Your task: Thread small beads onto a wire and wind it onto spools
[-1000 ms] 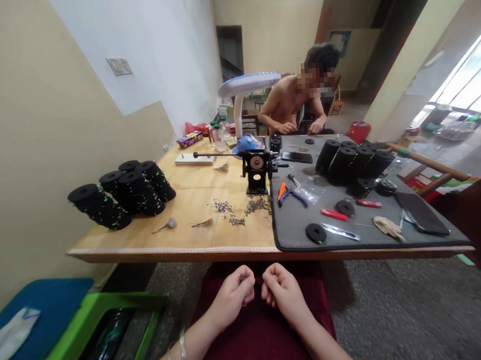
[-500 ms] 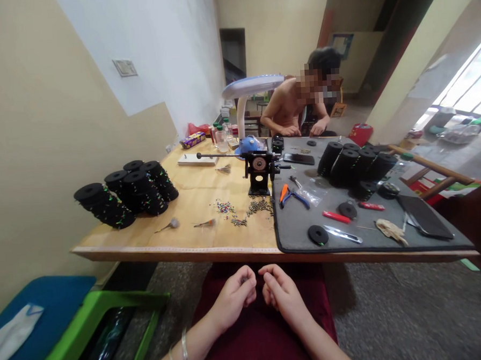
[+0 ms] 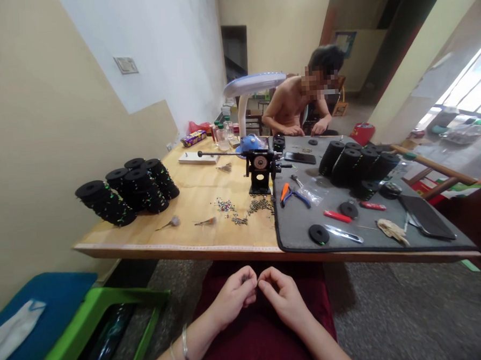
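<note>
No words can be read here. A long tape measure (image 3: 175, 247) runs along the front edge of the wood table, and it has tiny marks and numbers, but they are too small to read. A purple and yellow box (image 3: 193, 138) on the table has bright print on it, but it is too far away and blurry to read. The round dial (image 3: 259, 162) on the small black winding machine is too small to read too.
</note>
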`<control>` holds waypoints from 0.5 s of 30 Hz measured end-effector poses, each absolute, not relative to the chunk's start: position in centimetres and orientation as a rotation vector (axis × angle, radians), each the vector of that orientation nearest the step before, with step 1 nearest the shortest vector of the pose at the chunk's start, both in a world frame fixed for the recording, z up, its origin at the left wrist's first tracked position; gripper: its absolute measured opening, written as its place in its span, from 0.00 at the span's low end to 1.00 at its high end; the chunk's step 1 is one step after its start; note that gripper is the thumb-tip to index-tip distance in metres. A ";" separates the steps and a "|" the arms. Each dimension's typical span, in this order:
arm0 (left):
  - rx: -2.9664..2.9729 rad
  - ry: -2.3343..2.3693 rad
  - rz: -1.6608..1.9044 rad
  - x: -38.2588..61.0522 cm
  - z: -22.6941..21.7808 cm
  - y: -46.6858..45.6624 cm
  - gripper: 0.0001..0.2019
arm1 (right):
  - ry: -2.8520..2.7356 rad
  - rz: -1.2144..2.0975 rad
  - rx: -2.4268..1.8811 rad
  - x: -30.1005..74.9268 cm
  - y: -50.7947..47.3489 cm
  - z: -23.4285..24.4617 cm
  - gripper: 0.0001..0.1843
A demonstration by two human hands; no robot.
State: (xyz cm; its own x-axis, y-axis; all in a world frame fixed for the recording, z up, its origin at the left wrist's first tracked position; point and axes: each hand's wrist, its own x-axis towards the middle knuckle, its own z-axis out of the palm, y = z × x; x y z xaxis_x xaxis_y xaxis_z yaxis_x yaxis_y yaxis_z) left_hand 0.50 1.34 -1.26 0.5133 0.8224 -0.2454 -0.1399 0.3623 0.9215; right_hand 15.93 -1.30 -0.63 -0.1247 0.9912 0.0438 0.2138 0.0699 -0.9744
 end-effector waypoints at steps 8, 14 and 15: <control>1.105 0.851 0.700 0.6 -0.7 1.2 0.14 | -1.551 1.022 -1.304 15.8 -1.4 -0.9 0.11; 1.164 0.864 0.697 0.6 -0.8 1.2 0.09 | -1.361 1.105 -1.332 15.6 -1.2 -1.2 0.11; 1.168 0.862 0.699 0.5 -0.8 1.2 0.09 | -1.343 1.114 -1.332 15.6 -1.2 -1.1 0.10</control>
